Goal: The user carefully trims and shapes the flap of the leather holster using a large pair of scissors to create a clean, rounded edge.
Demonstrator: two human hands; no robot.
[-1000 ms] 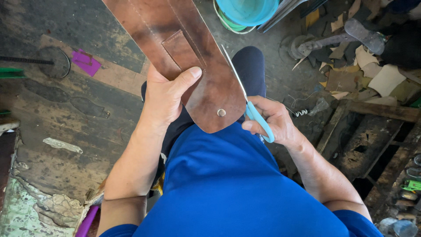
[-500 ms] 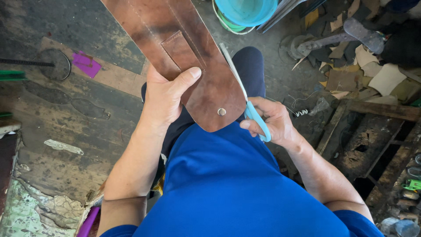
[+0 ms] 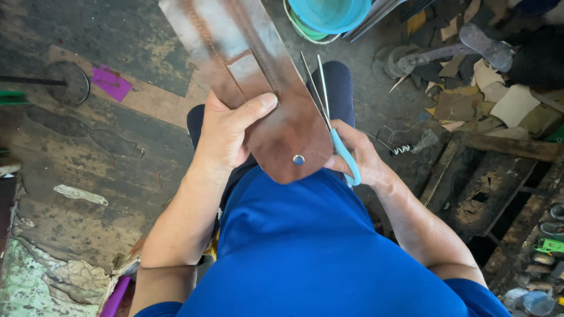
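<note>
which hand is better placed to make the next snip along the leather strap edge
Right, most likely: the right hand already holds the blue-handled scissors, blades open at the brown leather strap edge. The left hand grips the strap.

Bright daylight, sharp focus, glare above
</note>
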